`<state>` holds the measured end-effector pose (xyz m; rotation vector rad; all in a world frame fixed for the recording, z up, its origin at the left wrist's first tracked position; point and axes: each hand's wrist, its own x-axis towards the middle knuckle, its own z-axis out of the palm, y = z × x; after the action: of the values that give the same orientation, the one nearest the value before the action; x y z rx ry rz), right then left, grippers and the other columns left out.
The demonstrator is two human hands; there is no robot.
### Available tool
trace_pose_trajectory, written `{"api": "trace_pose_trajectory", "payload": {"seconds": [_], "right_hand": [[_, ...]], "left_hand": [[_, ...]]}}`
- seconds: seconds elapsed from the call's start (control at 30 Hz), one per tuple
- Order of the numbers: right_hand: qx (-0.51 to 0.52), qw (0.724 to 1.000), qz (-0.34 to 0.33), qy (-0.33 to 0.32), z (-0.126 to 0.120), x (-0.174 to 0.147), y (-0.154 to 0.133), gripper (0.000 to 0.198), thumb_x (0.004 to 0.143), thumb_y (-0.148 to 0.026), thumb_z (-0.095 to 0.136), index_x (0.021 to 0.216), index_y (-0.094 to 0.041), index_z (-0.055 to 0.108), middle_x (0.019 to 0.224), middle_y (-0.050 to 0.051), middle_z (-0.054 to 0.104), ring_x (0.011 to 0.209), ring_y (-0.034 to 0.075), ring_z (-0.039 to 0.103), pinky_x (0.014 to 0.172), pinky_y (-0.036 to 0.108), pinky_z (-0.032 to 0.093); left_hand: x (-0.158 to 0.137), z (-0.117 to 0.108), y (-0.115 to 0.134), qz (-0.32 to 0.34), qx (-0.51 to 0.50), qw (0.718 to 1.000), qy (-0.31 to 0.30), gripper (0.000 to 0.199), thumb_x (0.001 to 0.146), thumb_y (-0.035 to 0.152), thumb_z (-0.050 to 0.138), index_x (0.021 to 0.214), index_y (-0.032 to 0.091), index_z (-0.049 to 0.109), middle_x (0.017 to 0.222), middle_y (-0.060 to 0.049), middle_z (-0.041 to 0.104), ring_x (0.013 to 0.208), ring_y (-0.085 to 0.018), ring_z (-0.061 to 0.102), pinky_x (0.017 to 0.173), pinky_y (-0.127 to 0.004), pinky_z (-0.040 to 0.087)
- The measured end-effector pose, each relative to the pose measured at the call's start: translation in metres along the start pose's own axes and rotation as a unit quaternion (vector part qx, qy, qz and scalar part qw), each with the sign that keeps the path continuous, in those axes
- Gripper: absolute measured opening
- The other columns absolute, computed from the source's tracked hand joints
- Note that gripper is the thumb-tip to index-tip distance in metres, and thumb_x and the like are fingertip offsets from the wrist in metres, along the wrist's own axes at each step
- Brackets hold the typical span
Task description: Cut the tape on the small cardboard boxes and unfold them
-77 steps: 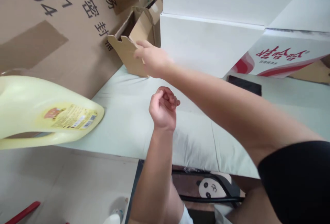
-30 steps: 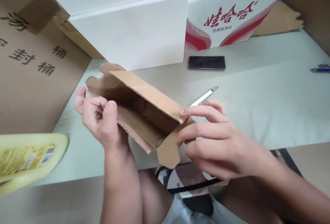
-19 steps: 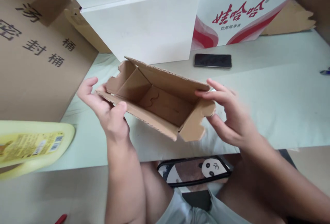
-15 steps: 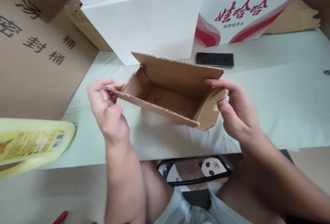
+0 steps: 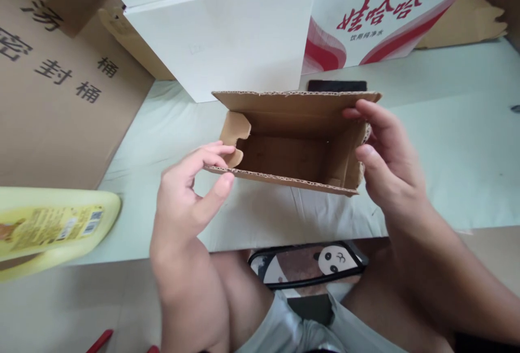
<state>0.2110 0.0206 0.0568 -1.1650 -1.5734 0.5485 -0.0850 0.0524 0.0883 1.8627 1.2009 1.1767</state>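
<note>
A small brown cardboard box (image 5: 284,182) is held between my hands, its top open toward me and its inside bare. My left hand (image 5: 190,190) has its fingertips on the notched left end flap (image 5: 238,125), while the thumb sits by the front edge. At the other end, my right hand (image 5: 394,163) grips the right side, with thumb on the end panel and fingers against the raised back flap (image 5: 284,106). The right fingertips are partly hidden behind the cardboard edge.
Behind the box stand a white carton (image 5: 227,44) and a red-marked carton (image 5: 374,23). A phone (image 5: 337,85) lies partly covered by the back flap. To the left are a large brown carton (image 5: 60,109) and a yellow bottle (image 5: 60,223) on the pale green cloth (image 5: 447,142).
The box has turned so its left notched flap now folds inward and its right flap stands up. My left hand has shifted right to the left end; my right hand has moved slightly right.
</note>
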Motion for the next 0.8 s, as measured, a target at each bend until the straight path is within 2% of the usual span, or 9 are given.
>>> {"api": "trace_pose_trajectory", "payload": {"seconds": [0.1,0.17,0.27,0.37,0.43,0.5,0.57,0.7,0.8], "right_hand": [[0.021,0.999,-0.004,0.028,0.002,0.003,0.005,0.037,0.102,-0.044,0.056,0.138,-0.04,0.051,0.14,0.003,0.063,0.134,0.026,0.06,0.109,0.049,0.053],[0.034,0.998,-0.017,0.047,0.002,0.004,0.006,0.027,0.1,-0.044,0.06,0.126,-0.036,0.056,0.135,0.004,0.065,0.13,0.026,0.063,0.107,0.048,0.054],[0.008,0.999,-0.022,0.032,-0.001,0.006,0.002,0.013,0.099,-0.042,0.063,0.102,-0.029,0.065,0.128,0.007,0.068,0.129,0.027,0.064,0.108,0.049,0.053],[-0.018,0.998,-0.004,-0.055,-0.002,0.007,0.0,0.024,0.1,-0.043,0.058,0.09,-0.027,0.073,0.119,0.009,0.074,0.124,0.028,0.068,0.105,0.049,0.056],[-0.01,0.995,0.01,-0.103,0.0,0.007,0.003,0.032,0.101,-0.047,0.055,0.088,-0.027,0.076,0.114,0.009,0.076,0.117,0.027,0.071,0.102,0.049,0.058],[0.003,0.993,0.017,-0.118,0.003,0.006,0.008,0.037,0.101,-0.05,0.053,0.088,-0.026,0.078,0.114,0.009,0.077,0.115,0.027,0.072,0.103,0.048,0.057],[0.037,0.994,0.017,-0.105,0.004,0.005,0.013,0.038,0.102,-0.051,0.051,0.092,-0.027,0.079,0.114,0.008,0.077,0.116,0.026,0.071,0.106,0.048,0.055],[0.143,0.988,0.009,-0.064,0.005,0.0,0.018,0.046,0.103,-0.06,0.039,0.11,-0.029,0.074,0.121,0.007,0.074,0.123,0.028,0.068,0.109,0.05,0.053],[0.1,0.994,0.021,-0.032,0.01,-0.005,0.017,0.034,0.096,-0.056,0.057,0.117,-0.03,0.062,0.125,0.009,0.069,0.121,0.029,0.067,0.104,0.048,0.057]], "left_hand": [[0.001,0.0,0.005,-0.004,0.009,1.0,-0.016,0.016,0.075,0.027,0.084,0.072,0.025,0.068,0.112,-0.006,0.081,0.125,-0.033,0.069,0.118,-0.056,0.046],[0.002,0.001,0.012,0.017,-0.002,0.999,-0.032,0.021,0.07,0.026,0.088,0.066,0.026,0.068,0.104,-0.004,0.082,0.123,-0.034,0.07,0.117,-0.059,0.047],[0.005,0.0,0.025,0.086,-0.036,0.994,-0.05,0.023,0.065,0.031,0.093,0.059,0.03,0.071,0.081,-0.001,0.081,0.097,-0.033,0.078,0.11,-0.063,0.054],[0.007,-0.001,0.022,0.116,-0.058,0.99,-0.06,0.024,0.067,0.039,0.093,0.057,0.032,0.072,0.069,-0.002,0.076,0.079,-0.031,0.078,0.102,-0.061,0.059],[0.008,0.001,0.011,0.098,-0.075,0.991,-0.044,0.023,0.071,0.04,0.091,0.06,0.03,0.074,0.073,-0.004,0.077,0.087,-0.031,0.078,0.104,-0.059,0.058],[0.008,0.004,-0.002,0.075,-0.099,0.992,-0.009,0.016,0.074,0.036,0.089,0.071,0.028,0.076,0.089,-0.006,0.08,0.1,-0.03,0.078,0.106,-0.055,0.057],[0.008,0.008,-0.01,0.042,-0.097,0.994,0.011,0.014,0.074,0.032,0.088,0.076,0.026,0.076,0.095,-0.006,0.081,0.1,-0.028,0.077,0.099,-0.048,0.06],[0.007,0.014,-0.006,-0.043,-0.029,0.999,0.017,0.016,0.072,0.03,0.087,0.073,0.022,0.073,0.084,-0.005,0.08,0.086,-0.024,0.077,0.084,-0.037,0.062],[0.006,0.017,-0.002,-0.061,-0.003,0.998,0.022,0.016,0.072,0.031,0.087,0.08,0.022,0.076,0.088,-0.005,0.079,0.087,-0.022,0.075,0.083,-0.035,0.061]]}}
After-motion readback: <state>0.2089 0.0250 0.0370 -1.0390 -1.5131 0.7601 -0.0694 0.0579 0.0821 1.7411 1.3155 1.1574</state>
